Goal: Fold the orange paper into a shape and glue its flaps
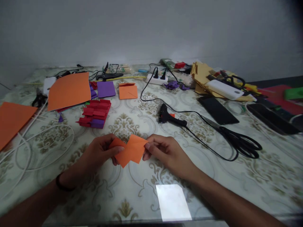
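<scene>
Between my hands, above the patterned tablecloth, is a small piece of orange paper (134,147) with a notched, folded-looking outline. My left hand (104,149) pinches its left part, thumb on top and fingers behind. At its right corner, my right hand (163,151) grips it between thumb and fingertips. Whether it is one sheet or two overlapping ones I cannot tell. Beyond my left hand lies a red and purple folded-paper piece (96,114) with raised rows. A black glue gun (172,118) rests on its side past my right hand, over a scrap of orange paper.
Black-handled scissors (236,137) and a dark phone (217,109) lie at the right. Orange sheets (69,90), a purple square (106,89) and an orange folded piece (128,91) sit farther back. A white power strip (157,79) feeds the glue gun's cord. White cable (68,126) loops at left.
</scene>
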The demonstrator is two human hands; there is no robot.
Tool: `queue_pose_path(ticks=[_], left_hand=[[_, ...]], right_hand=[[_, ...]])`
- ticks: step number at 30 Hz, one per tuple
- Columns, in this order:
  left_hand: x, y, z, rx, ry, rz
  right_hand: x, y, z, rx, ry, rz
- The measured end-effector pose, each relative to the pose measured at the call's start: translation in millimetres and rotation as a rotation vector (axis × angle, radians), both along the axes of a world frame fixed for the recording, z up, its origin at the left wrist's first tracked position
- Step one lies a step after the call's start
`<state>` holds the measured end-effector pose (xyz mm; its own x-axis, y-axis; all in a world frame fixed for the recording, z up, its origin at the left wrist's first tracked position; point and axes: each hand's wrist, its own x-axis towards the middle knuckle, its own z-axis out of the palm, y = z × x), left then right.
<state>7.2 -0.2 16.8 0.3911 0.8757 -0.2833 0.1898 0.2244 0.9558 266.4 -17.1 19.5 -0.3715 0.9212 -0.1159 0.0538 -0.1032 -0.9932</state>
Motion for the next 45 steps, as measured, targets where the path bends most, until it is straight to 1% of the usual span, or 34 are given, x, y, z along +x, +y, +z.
queue_pose_path(ticks=[4,9,12,13,14,15,17,18,20,22,23,26,29,32,36,38,41,43,45], left_hand=[[-1.2,-1.5,3.1,0.003,0.004,-0.010],[-2.4,-3.3,7.4,0.005,0.016,-0.031],[-4.4,-1.6,6.9,0.004,0.031,-0.056],[-5.3,-1.0,6.5,0.030,0.057,-0.055],[-6.2,-0.7,6.1,0.089,0.093,-0.050],[-7.0,-0.9,5.8,0.184,0.138,-0.041],[-7.8,-2.5,4.9,0.444,0.240,-0.051],[-7.8,-3.9,4.0,0.578,0.289,-0.082],[-6.7,-7.0,0.8,0.798,0.364,-0.197],[-5.3,-9.8,-3.4,0.950,0.431,-0.296],[-4.7,-10.9,-5.3,0.984,0.467,-0.317],[-4.7,-12.9,-7.5,1.024,0.553,-0.339],[-6.6,-13.9,-4.7,1.053,0.558,-0.383],[-8.0,-14.5,-1.8,1.016,0.515,-0.432],[-7.8,-14.5,-3.0,0.981,0.572,-0.415],[-7.0,-14.1,-5.1,1.014,0.611,-0.399],[-6.4,-13.1,-6.7,1.116,0.610,-0.357],[-6.9,-12.8,-4.6,1.174,0.602,-0.345],[-7.7,-13.3,0.3,1.191,0.619,-0.362]], right_hand=[[2.1,0.6,4.1,0.046,-0.007,-0.005],[3.6,1.4,6.2,0.038,0.006,0.003],[4.0,2.2,6.3,0.035,0.013,0.003],[4.1,2.6,6.2,0.034,0.016,0.001],[4.2,3.1,6.0,0.032,0.018,-0.004],[4.2,3.6,5.7,0.030,0.018,-0.009],[3.8,4.5,4.5,0.021,0.011,-0.019],[3.3,4.7,3.7,0.016,0.009,-0.021],[1.7,4.4,1.5,0.002,0.014,-0.017],[-0.1,3.3,-1.0,-0.016,0.026,-0.005],[-0.9,2.5,-2.2,-0.027,0.031,0.002],[-2.6,0.6,-3.7,-0.047,0.048,0.009],[-2.9,-0.1,-2.3,-0.041,0.036,0.011],[-2.8,-0.5,-0.6,-0.039,0.022,0.010],[-3.0,-1.3,-1.4,-0.041,0.034,0.014],[-3.2,-1.4,-2.2,-0.036,0.027,0.018],[-3.7,-1.4,-2.4,-0.042,0.031,0.026],[-4.0,-1.7,-2.1,-0.052,0.058,0.029],[-4.0,-2.3,-1.6,-0.061,0.095,0.031]])
